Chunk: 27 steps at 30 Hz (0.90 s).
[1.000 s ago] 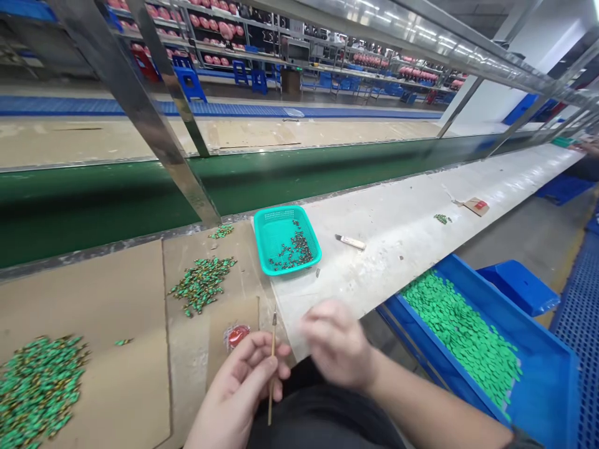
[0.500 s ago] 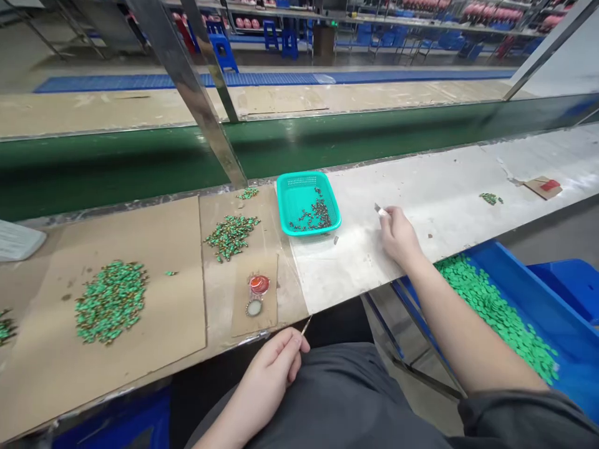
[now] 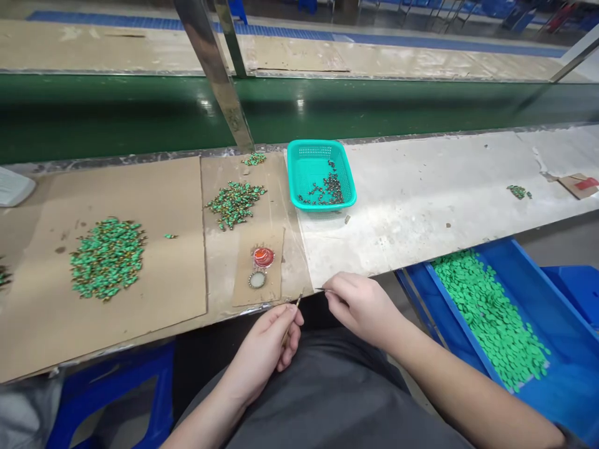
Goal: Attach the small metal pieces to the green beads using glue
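Observation:
My left hand (image 3: 266,343), near the table's front edge, pinches a thin brownish stick (image 3: 299,299) with a narrow tip pointing up. Close by on the right, my right hand (image 3: 362,308) is closed on a small dark pointed tool (image 3: 321,289), whose rear is hidden in the fingers. The two tips are a short gap apart. Just beyond my left hand, a cardboard piece (image 3: 243,293) carries a small round holder of red paste (image 3: 263,256) and a cap with a pale middle (image 3: 257,279).
A turquoise basket (image 3: 294,187) holds small dark parts. Heaps of small green-and-brown parts (image 3: 108,257) (image 3: 236,204) lie on cardboard to the left. Below the table at right, a blue bin (image 3: 556,330) contains green discs (image 3: 486,312). A metal post (image 3: 219,81) stands behind the table.
My right hand has come from the white tabletop, back and left, to beside my left hand. My left hand still holds the stick. The view has tilted downward.

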Motion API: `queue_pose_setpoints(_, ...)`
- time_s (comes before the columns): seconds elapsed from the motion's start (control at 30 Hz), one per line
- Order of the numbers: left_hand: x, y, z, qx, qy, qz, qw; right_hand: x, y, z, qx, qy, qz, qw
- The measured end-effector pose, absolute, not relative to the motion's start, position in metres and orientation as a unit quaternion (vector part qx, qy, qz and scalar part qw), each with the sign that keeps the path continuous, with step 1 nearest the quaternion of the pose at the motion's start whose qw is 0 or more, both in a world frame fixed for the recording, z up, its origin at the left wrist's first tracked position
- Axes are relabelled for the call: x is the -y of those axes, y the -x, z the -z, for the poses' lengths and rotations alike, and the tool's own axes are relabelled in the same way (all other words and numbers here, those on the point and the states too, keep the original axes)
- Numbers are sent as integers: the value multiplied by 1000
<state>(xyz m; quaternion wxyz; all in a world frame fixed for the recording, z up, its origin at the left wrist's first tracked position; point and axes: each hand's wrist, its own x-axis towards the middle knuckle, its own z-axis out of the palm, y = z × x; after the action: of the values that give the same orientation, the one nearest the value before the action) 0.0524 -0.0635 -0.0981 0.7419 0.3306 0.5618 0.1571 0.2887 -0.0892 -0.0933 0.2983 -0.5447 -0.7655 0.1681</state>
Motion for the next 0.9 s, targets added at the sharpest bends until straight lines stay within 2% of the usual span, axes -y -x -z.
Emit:
queue_pose_setpoints(0.27, 61, -58, 96, -562, -310, -161, 750, 81, -272, 104, 766, 542, -112, 326)
queue_pose_setpoints(0.9, 60, -50, 87, -533, -263, -149, 790, 81, -278, 100, 762, 532, -134, 343)
